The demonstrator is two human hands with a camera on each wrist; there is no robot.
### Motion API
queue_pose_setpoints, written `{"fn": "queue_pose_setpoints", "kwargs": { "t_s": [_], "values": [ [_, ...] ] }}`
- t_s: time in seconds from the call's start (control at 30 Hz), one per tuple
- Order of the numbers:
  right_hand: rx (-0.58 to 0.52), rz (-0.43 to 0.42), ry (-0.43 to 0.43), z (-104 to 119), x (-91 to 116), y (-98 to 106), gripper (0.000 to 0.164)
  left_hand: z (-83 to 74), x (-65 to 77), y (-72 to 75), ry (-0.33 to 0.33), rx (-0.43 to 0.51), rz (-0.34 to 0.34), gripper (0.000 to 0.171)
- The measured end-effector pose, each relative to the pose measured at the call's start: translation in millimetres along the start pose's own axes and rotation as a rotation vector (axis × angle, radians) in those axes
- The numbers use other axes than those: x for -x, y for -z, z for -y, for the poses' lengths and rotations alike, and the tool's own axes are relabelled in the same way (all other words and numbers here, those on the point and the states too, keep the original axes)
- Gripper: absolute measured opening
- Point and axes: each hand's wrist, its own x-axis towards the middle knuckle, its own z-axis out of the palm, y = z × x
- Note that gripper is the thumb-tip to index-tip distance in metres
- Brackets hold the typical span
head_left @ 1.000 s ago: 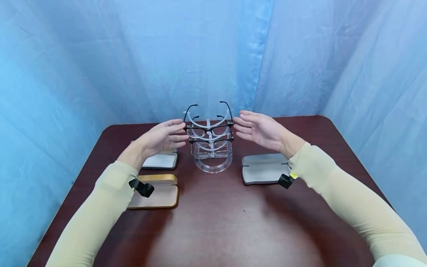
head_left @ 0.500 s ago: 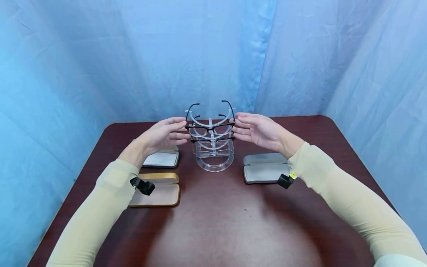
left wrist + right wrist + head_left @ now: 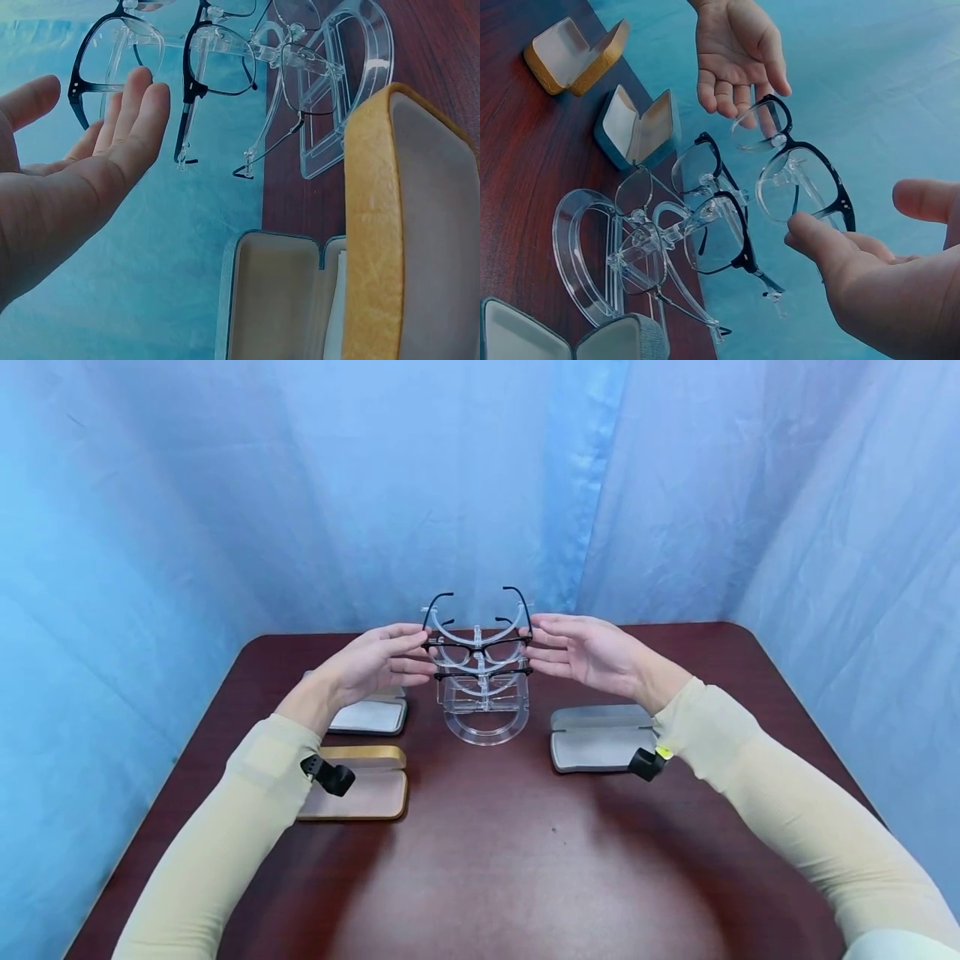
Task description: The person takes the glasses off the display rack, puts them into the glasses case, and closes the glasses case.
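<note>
A clear acrylic display stand [image 3: 486, 735] holds three pairs of glasses, one above another. The top pair [image 3: 477, 648] has a dark frame, and its temples rise toward the back. My left hand [image 3: 371, 662] is at its left hinge, fingers extended alongside and thumb held apart. On the other side, my right hand [image 3: 596, 653] has its fingertips right at the right hinge, thumb also spread away. Below sits a second black-topped pair [image 3: 739, 259]. Thin wire-rimmed glasses [image 3: 662, 262] hang lowest in the right wrist view.
An open gold case [image 3: 378, 752] lies at the left of the dark wood table [image 3: 480, 877]. Behind it is an open teal-edged case [image 3: 371, 717], partly hidden by my left hand. An open grey case [image 3: 588, 750] lies to the right. Blue curtains [image 3: 450, 485] surround the table.
Both hands have drawn slightly inward, their fingertips now overlapping the ends of the top glasses. The head view has shifted a little, so the stand and cases appear further right.
</note>
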Motion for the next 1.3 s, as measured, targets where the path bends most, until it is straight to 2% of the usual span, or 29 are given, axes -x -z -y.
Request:
{"fn": "queue_pose_setpoints", "kwargs": {
  "t_s": [0.17, 0.37, 0.67, 0.93, 1.03, 1.2, 1.3],
  "values": [
    [0.005, 0.010, -0.009, -2, -1, 3, 0.059, 3.1, -4.2, -1.3, -0.006, -0.014, 0.004, 0.056],
    [0.025, 0.016, -0.022, -3, -3, 4, 0.060, 4.6, -5.4, 0.0, -0.009, -0.028, 0.001, 0.054],
    [0.018, 0.038, 0.002, 4, 0, 0, 0.061, -4.6, -4.1, -2.5, -0.035, 0.024, -0.022, 0.044],
    [0.057, 0.054, 0.039, 15, 16, -7, 0.066, -13.8, 8.4, -9.9, -0.095, 0.033, -0.012, 0.048],
    [0.070, 0.069, 0.069, 20, 24, -10, 0.068, -17.6, 14.8, -13.9, -0.122, 0.038, 0.005, 0.049],
    [0.100, 0.109, 0.145, 22, 38, -17, 0.069, -22.7, 27.7, -20.9, -0.169, 0.057, 0.041, 0.040],
    [0.110, 0.131, 0.180, 21, 45, -21, 0.069, -23.8, 37.1, -23.9, -0.197, 0.058, 0.050, 0.041]
  ]
}}
